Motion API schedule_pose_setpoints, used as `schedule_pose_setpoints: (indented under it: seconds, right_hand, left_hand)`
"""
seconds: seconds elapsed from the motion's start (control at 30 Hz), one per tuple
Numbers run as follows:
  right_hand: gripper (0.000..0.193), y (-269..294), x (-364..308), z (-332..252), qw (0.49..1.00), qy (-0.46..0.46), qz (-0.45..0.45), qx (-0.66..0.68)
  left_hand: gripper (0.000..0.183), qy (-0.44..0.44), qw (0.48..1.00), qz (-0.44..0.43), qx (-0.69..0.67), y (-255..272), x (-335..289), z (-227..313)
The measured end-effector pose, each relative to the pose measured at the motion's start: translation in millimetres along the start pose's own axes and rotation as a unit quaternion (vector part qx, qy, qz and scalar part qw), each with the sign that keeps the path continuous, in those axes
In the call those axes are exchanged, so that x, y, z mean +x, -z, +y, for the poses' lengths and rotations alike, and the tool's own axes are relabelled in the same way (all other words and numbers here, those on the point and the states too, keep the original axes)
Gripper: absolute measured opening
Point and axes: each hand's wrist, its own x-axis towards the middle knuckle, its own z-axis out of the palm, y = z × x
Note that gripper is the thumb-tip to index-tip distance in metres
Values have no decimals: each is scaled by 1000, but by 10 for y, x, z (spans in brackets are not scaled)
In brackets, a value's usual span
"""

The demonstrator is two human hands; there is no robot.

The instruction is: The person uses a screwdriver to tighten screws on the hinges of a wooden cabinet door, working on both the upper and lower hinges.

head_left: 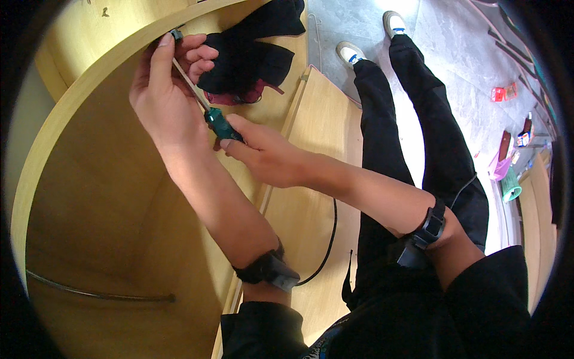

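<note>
My right hand (pixel 269 157) is wrapped round the dark green handle of a screwdriver (pixel 219 123). Its thin metal shaft runs up and left, along the palm side of my left hand (pixel 166 99). Between thumb and fingertips, my left hand pinches a small dark fitting (pixel 177 35) against the curved edge of a light wooden cabinet (pixel 89 78). The screwdriver's tip is near the fitting; the left thumb and fingers partly hide it, so I cannot tell if they touch.
A metal rod (pixel 101 295) crosses the cabinet's lower inside. Black clothing (pixel 254 57) with maroon cloth lies beyond my hands. A wooden panel (pixel 323 131) runs beside my legs (pixel 388 119). Red packets (pixel 504 92) and a green container (pixel 511 185) are at the right. Black cable (pixel 332 239) hangs from my left armband.
</note>
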Motion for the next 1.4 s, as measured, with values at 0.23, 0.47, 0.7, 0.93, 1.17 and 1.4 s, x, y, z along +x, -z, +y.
schedule_pose_setpoints:
  seconds: [0.23,0.47,0.7,0.93,1.17,1.4]
  right_hand:
    - [27,54,38,-93,995,8,29,-91]
    - [26,125,-13,-63,990,10,108,-92]
    - [26,539,-437,-255,988,1,65,-139]
    - [27,644,-916,-764,953,26,108,-282]
    - [39,543,-878,-1622,847,-2,124,-518]
    - [37,464,-789,-2124,726,61,112,-675]
  left_hand:
    - [23,-48,999,-15,20,-11,-27,-33]
    - [22,-59,998,-17,0,-101,-97,-73]
    - [22,-39,998,2,-42,-350,-362,-112]
    - [22,93,981,83,-145,-534,-532,-89]
    - [21,103,955,132,-246,-659,-364,-41]
    - [36,189,861,79,-465,-629,-30,104]
